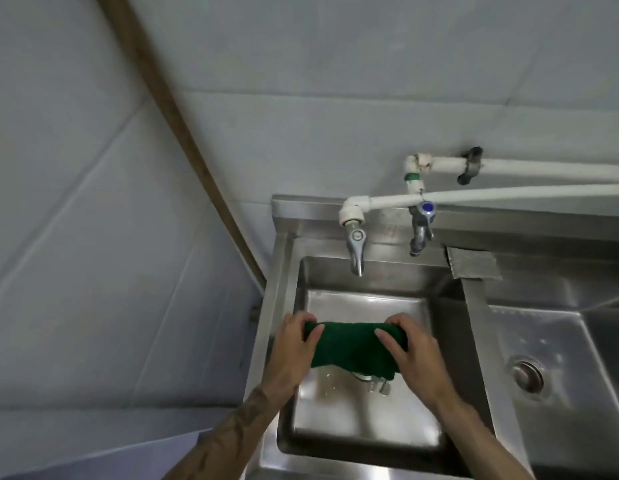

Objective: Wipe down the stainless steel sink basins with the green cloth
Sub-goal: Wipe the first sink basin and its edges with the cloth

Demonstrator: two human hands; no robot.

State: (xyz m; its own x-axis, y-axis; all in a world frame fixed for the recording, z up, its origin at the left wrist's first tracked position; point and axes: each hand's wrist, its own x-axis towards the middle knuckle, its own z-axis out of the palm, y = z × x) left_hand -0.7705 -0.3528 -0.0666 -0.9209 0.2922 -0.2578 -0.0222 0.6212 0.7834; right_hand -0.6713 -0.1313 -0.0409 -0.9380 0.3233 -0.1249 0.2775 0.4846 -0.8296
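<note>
A dark green cloth (353, 351) is stretched between both hands above the left sink basin (366, 306). My left hand (294, 344) grips its left end and my right hand (415, 351) grips its right end. The cloth hangs folded over, and its lower edge partly hides the drain of this basin (373, 382). The right sink basin (557, 341) lies beyond a steel divider (474, 323), with a round drain (528, 375) in its floor.
Two taps, a left tap (356, 251) and a right tap with a blue cap (422, 223), hang over the back rim from white pipes (508, 168). A grey patch (472, 263) lies on the rim. Tiled walls stand left and behind, and a brown pole (183, 133) leans in the corner.
</note>
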